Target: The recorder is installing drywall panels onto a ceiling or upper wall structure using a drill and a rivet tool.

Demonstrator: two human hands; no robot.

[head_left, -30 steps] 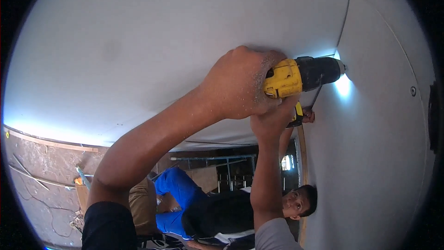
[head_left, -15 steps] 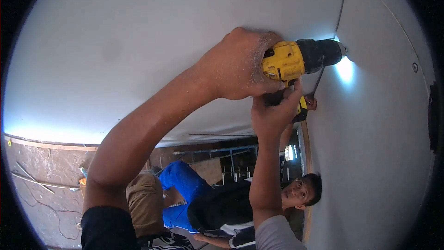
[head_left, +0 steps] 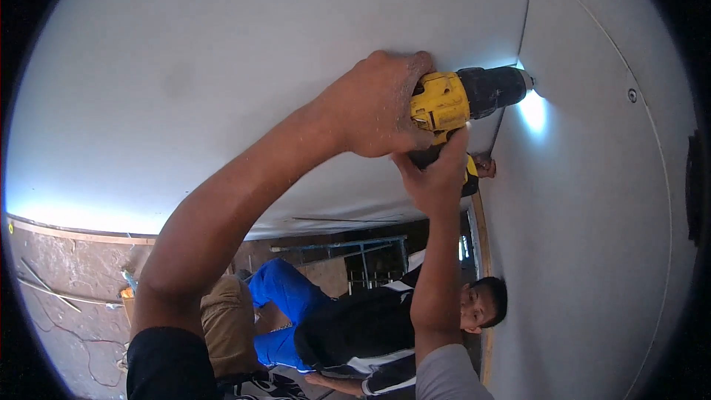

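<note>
A yellow and black cordless drill (head_left: 441,102) lies level, its black chuck (head_left: 498,90) pointing right at a pale panel (head_left: 585,200). The tip meets or nearly meets that panel, beside the seam with another pale panel (head_left: 222,44); a bright light spot falls there. My left hand (head_left: 381,107), dusted with pale specks, is closed round the drill's rear. My right hand (head_left: 438,174) grips the handle just below, fingers near the trigger. Behind my right wrist a yellow and black part (head_left: 469,178) shows; whether it belongs to this drill I cannot tell.
A co-worker in a dark top (head_left: 355,330) and blue trousers is close below my arms. Another person's hand (head_left: 485,166) is by the panel. Tan trousers (head_left: 228,322) show beside my left arm. A screw (head_left: 632,95) sits in the right panel; a cord (head_left: 85,341) lies lower left.
The drill and both my hands have shifted slightly left in view, along with the panel seam. The co-worker's head is now partly behind my right arm. My grip looks the same.
</note>
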